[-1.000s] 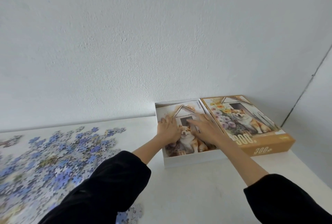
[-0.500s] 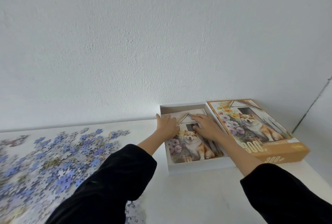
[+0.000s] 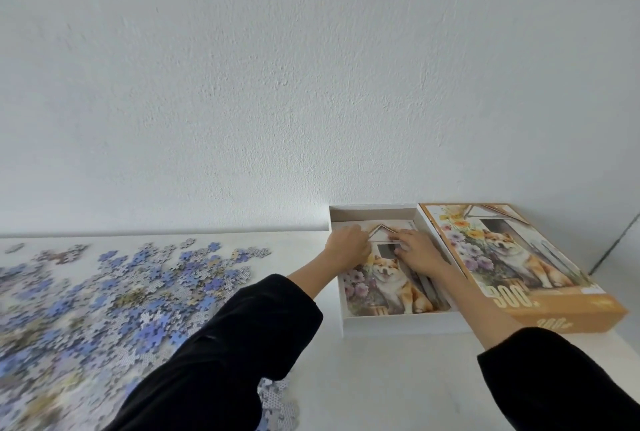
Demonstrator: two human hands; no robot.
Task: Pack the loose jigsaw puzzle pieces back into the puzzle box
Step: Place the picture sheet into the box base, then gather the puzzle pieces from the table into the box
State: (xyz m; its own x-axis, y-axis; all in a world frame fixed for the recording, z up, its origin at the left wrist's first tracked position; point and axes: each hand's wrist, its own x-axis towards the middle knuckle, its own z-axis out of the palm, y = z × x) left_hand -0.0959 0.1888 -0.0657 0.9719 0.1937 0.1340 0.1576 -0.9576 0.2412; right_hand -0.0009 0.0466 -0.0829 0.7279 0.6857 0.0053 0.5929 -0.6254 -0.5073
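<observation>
Pressing the picture sheet (image 3: 389,294) in the puzzle box (image 3: 398,325), the right hand (image 3: 417,252) lies flat; I cannot tell how the left hand (image 3: 348,247) holds. The puzzle pieces (image 3: 138,292) lie far left, nearer the left hand.

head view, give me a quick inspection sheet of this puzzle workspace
surface: white table set against the wall
job's things: puzzle pieces spread loose at left; white box base holds a dog picture sheet, no pieces visible inside; orange lid lies beside it on the right
clutter: nothing seen
grippers: left hand and right hand both rest on the sheet inside the base
cables: nothing seen
surroundings: white textured wall
</observation>
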